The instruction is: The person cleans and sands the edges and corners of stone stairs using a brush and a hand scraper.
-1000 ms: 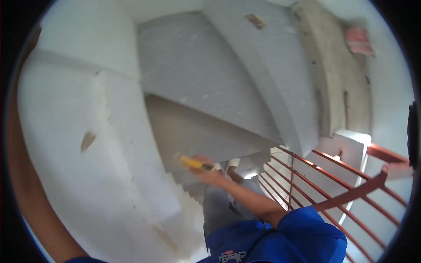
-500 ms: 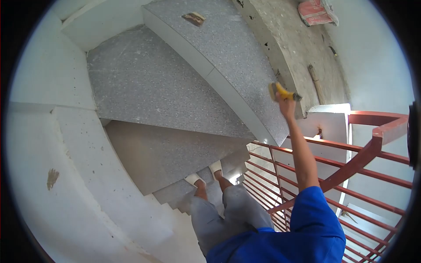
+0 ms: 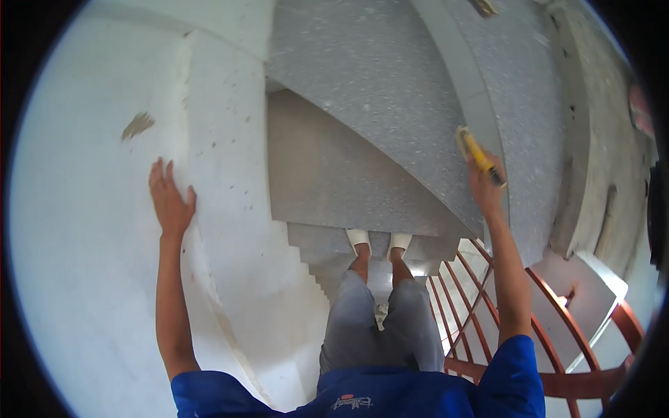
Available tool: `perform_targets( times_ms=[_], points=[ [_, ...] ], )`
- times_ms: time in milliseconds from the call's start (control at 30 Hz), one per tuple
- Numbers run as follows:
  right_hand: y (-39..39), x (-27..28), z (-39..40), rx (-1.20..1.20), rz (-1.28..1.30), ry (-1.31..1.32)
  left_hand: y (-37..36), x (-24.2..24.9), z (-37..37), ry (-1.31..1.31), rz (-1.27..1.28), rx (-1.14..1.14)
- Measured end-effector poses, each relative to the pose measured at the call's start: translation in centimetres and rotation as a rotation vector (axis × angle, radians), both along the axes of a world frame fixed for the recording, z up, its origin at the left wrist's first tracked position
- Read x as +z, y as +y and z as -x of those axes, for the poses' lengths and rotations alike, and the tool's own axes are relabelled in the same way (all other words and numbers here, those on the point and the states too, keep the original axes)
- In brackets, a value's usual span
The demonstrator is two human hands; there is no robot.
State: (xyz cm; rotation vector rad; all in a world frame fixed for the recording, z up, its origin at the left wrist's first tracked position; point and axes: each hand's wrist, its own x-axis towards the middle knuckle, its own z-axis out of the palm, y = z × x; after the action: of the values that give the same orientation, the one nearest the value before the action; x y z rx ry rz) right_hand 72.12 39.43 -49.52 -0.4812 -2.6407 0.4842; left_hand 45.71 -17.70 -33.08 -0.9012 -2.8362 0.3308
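Note:
My right hand (image 3: pixel 486 182) is closed around the yellow handle of a brush (image 3: pixel 477 150) with pale bristles, over the speckled grey stair tread (image 3: pixel 376 76) near its riser. To the left, my left hand (image 3: pixel 172 198) rests against the white wall (image 3: pixel 230 139) with its fingers apart and nothing in it. A brown smear (image 3: pixel 138 125) marks the wall just above that hand.
Below, my feet in white slippers (image 3: pixel 359 239) stand on a lower step. A red metal railing (image 3: pixel 564 383) runs at the lower right. At the right are a rough concrete ledge (image 3: pixel 582 139), a stick (image 3: pixel 606 219) and part of a pink bag (image 3: pixel 640 109).
The view has turned left. My left hand has come into view at the wall. My right hand, still holding the brush, has moved from the upper tread to the one below.

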Motion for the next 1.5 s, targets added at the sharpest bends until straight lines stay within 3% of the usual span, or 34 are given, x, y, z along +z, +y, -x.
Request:
perform_targets(
  times_ms=[100, 200, 267, 300, 333, 400, 500, 533, 667, 767, 833, 900, 967, 1067, 1333, 1500],
  points=[
    [-3.4, -0.4, 1.9, 0.049, 0.112, -0.030, -1.9, -0.1, -1.6, -0.102, 0.134, 0.029],
    [-1.0, -7.0, 2.6, -0.048, 0.181, -0.097, -3.5, -1.3, -2.1, -0.162, 0.233, 0.018],
    [3.2, -13.9, 1.8, -0.134, 0.180, -0.269, -5.0, -3.7, -2.5, -0.130, 0.088, -0.039],
    [3.1, -14.4, 2.2, -0.138, 0.142, -0.365, -5.6, -4.9, -2.7, -0.092, 0.066, -0.032],
    [2.4, -18.5, 3.3, -0.224, 0.345, -0.402, -5.0, -5.3, -3.4, -0.105, -0.001, 0.091],
    [-2.6, -18.3, 4.6, -0.314, 0.094, -0.490, -4.3, -6.4, -4.1, -0.097, -0.071, 0.163],
    [-9.3, -22.0, 4.2, -0.105, -0.060, -0.354, -4.1, -7.5, -4.0, -0.031, 0.016, 0.215],
    [-11.7, -22.1, 4.5, -0.009, -0.013, -0.459, -4.3, -7.7, -4.3, -0.015, 0.057, 0.230],
    [-18.7, -15.7, 7.2, 0.187, 0.450, -0.600, -4.0, -7.4, -4.7, 0.035, 0.007, 0.241],
    [-20.4, -14.8, 8.7, 0.189, 0.889, -0.280, -4.6, -7.6, -4.8, 0.047, -0.012, 0.254],
    [-21.6, -9.5, 10.2, 0.317, 0.895, -0.107, -4.7, -8.2, -4.8, 0.043, -0.044, 0.259],
    [-20.6, -6.9, 10.9, 0.173, 0.967, -0.293, -4.6, -8.5, -5.0, 0.050, -0.100, 0.230],
    [-19.5, -4.8, 11.8, 0.182, 0.891, -0.223, -4.9, -8.2, -4.6, 0.062, -0.138, 0.198],
    [-17.2, -5.2, 11.4, 0.044, 0.969, -0.182, -5.1, -8.5, -4.7, 0.102, -0.141, 0.181],
    [-17.3, -8.9, 5.1, -0.028, 1.114, -0.262, -5.2, -9.0, -5.1, 0.158, -0.158, 0.173],
    [-23.7, -4.5, 5.4, 0.143, 1.254, -0.204, -5.4, -9.4, -5.8, 0.141, -0.238, 0.186]
  ],
)
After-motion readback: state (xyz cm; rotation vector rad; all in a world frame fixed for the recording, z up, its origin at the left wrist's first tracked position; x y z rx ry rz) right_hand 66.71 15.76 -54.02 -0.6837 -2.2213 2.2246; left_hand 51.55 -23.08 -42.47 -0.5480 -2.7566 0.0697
